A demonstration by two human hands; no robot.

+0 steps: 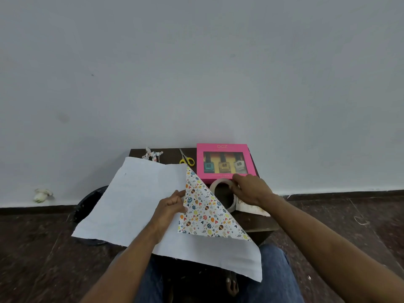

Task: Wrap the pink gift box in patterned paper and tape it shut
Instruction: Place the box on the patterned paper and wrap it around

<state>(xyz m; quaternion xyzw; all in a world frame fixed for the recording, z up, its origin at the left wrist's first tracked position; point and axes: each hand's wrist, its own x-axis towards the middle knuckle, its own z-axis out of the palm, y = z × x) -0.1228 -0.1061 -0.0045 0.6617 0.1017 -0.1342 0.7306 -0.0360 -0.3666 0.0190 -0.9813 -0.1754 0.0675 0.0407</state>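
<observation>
- A crumpled scrap [42, 195] lay on the floor by the wall at far left, well apart from the work.
- A dark round bin [87, 206] stood on the floor just left of the bench [258, 221], partly hidden under the paper.
- The wrapping paper [140, 200] lay white side up across the bench and the person's lap, its right part folded over so a patterned triangle [207, 211] faced up.
- The left hand [172, 206] pinched the folded edge of the paper near the triangle's left side, fingers curled on it.
- A twisted strip of patterned paper [153, 154] and yellow-handled scissors [187, 159] lay at the back of the bench, beyond the sheet.
- The tape roll [223, 194] sat on the bench just right of the triangle; the right hand [251, 189] lay on its far right rim, fingers bent over it, though whether that grip was closed on the roll could not be told.
- The pink box [225, 161] lay flat at the back right of the bench, window up, long axis running left to right, just beyond the right hand and touching neither hand.
- The right hand was the nearer to the box; it lay forward of that grip, off the paper altogether.
- In my judgement the tape roll stood in the way between box and sheet and would want shifting aside.
- A pale card [251, 207] lay under the right wrist.
</observation>
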